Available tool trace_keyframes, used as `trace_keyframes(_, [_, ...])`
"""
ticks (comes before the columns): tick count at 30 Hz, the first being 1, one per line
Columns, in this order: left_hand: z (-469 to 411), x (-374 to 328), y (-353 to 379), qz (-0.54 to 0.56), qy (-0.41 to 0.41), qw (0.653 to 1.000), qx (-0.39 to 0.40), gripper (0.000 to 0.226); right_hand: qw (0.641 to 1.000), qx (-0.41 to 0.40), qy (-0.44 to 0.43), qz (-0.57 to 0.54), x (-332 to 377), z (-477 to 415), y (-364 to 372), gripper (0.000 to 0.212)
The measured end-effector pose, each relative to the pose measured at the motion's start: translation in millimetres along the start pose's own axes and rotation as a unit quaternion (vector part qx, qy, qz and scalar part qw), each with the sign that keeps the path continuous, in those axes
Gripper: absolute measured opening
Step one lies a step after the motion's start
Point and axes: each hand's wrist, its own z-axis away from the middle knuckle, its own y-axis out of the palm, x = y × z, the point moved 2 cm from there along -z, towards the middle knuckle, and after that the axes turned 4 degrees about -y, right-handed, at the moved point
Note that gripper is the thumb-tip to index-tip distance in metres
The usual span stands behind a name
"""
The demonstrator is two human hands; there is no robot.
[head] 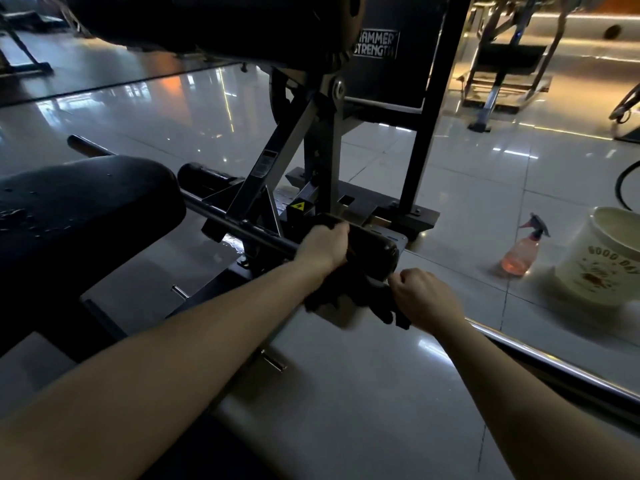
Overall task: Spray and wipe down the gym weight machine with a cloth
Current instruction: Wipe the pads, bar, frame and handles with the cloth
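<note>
The dark weight machine (322, 140) fills the middle of the view, with a black padded seat (79, 209) at the left and a black foam roller pad (374, 252) low at the centre. A dark cloth (349, 296) is wrapped over the roller pad and hangs below it. My left hand (325, 245) grips the cloth on top of the roller. My right hand (424, 296) pinches the cloth's hanging end just under the pad. A pink spray bottle (523, 252) stands on the floor to the right, held by neither hand.
A cream bucket (602, 268) stands on the tiled floor beside the spray bottle. A chrome bar (561, 367) runs along the lower right. Other gym frames (502, 64) stand at the back right. The glossy floor (346, 393) looks wet near the machine's base.
</note>
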Motion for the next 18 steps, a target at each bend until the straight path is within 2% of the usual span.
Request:
trace_keyframes(1, [-2.6,-8.9,-10.2,-0.046,0.051,0.997,-0.042,0.071,1.000,0.005,0.002,0.009,-0.3,-1.2,1.1,0.036])
trace_keyframes(3, [-8.8,-21.9,-26.2,-0.093,0.148,0.977,-0.124,0.080,1.000,0.012,0.007,0.013,0.3,-2.1,2.6,0.038])
trace_keyframes(5, [-20.0,-30.5,-31.7,-0.100,0.212,0.961,-0.144,0.087,1.000,0.013,0.016,0.007,1.8,-2.4,0.9,0.041])
trace_keyframes(7, [-39.9,-31.9,-25.5,-0.170,0.255,0.940,-0.147,0.087,1.000,0.023,0.020,0.003,2.9,-0.7,0.2,0.043])
trace_keyframes(9, [-70.8,-24.1,-10.0,-0.267,0.259,0.920,-0.121,0.070,0.999,0.028,0.032,0.001,3.9,-2.5,0.5,0.045])
trace_keyframes(12, [-108.4,1.2,17.2,-0.313,0.246,0.917,-0.025,0.047,0.996,0.072,0.051,-0.015,2.5,-7.8,-0.1,0.049])
trace_keyframes(15, [-121.6,4.6,45.7,-0.337,0.318,0.885,0.043,0.045,0.976,0.127,0.114,-0.138,-0.2,-20.7,-8.1,0.041])
trace_keyframes(16, [-122.0,-0.2,54.2,-0.352,0.340,0.870,0.067,0.046,0.966,0.107,0.135,-0.195,-1.7,-29.0,-14.1,0.033])
trace_keyframes(18, [-116.4,-9.1,70.2,-0.420,0.378,0.819,0.105,0.053,0.952,0.007,0.149,-0.267,-4.7,-49.6,-31.6,0.016])
